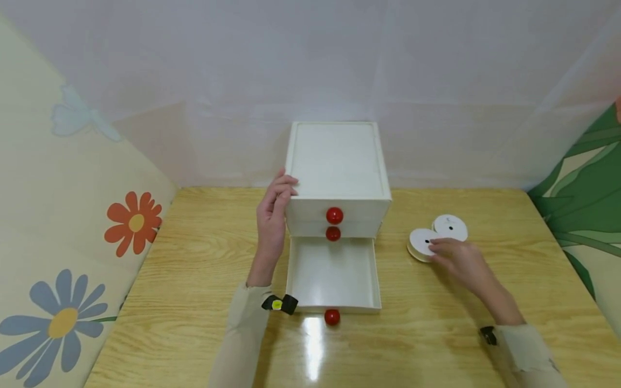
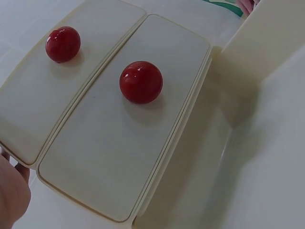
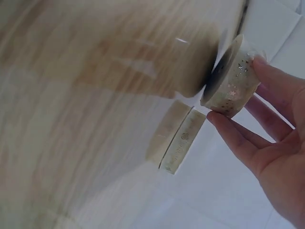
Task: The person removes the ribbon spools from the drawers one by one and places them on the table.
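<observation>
A small white drawer cabinet (image 1: 337,161) stands mid-table, its two upper drawers closed, each with a red knob (image 1: 334,215). Its bottom drawer (image 1: 332,269) is pulled out toward me and holds nothing. My left hand (image 1: 278,196) lies flat against the cabinet's left wall, fingertips at the top edge. The left wrist view shows both closed drawer fronts (image 2: 114,138) up close, with the open drawer's floor (image 2: 267,157) beside them. To the right, my right hand (image 1: 448,256) pinches a white ribbon spool (image 3: 231,78), tilted on edge. A second spool (image 1: 451,226) lies just behind it.
The wooden table (image 1: 194,258) is walled by a white sheet at the back, a flowered panel (image 1: 73,215) on the left and a green leaf panel (image 1: 587,215) on the right. The open drawer's red knob (image 1: 332,317) sticks out toward the front edge.
</observation>
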A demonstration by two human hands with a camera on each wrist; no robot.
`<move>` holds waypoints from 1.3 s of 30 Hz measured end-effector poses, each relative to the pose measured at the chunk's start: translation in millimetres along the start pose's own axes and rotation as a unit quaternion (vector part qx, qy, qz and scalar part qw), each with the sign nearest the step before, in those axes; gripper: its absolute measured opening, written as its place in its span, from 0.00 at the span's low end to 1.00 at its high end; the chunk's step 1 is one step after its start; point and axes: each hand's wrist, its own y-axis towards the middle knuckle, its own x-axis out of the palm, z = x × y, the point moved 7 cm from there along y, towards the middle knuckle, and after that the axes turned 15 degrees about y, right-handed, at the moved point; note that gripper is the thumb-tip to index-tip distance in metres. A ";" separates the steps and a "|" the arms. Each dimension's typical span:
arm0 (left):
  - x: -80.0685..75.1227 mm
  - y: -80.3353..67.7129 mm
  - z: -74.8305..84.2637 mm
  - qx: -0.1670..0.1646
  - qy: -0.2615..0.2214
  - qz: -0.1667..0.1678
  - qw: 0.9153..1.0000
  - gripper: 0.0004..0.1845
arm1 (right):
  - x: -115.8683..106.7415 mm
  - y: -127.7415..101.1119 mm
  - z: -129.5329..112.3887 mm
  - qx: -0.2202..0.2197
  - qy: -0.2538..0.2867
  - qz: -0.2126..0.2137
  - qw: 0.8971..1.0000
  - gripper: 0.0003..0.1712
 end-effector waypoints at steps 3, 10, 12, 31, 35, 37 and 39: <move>0.1 -0.4 0.8 0.004 -0.004 0.002 1.000 0.11 | 2.4 1.7 1.0 0.005 -0.003 -0.003 1.000 0.13; 0.5 -0.2 -0.7 -0.001 -0.012 0.002 1.000 0.11 | 5.0 8.0 2.8 0.008 0.002 0.001 1.000 0.12; 0.5 -0.1 -1.3 -0.004 -0.013 0.001 1.000 0.11 | 6.1 10.2 4.3 0.011 0.004 -0.002 1.000 0.11; 0.5 -0.8 -0.2 -0.006 -0.013 0.001 1.000 0.11 | 9.7 29.9 12.6 0.040 -0.019 -0.016 0.999 0.10; 0.6 -0.6 -0.4 -0.007 -0.017 0.003 1.000 0.11 | 10.3 34.8 14.0 0.043 -0.028 -0.016 0.999 0.10; 0.8 -0.6 -0.4 -0.008 -0.017 0.003 1.000 0.10 | 11.3 36.7 15.3 0.047 -0.033 -0.019 0.998 0.09; 0.9 -0.7 0.3 -0.004 -0.020 0.004 1.000 0.10 | 12.9 38.0 17.1 0.060 -0.031 -0.029 0.997 0.08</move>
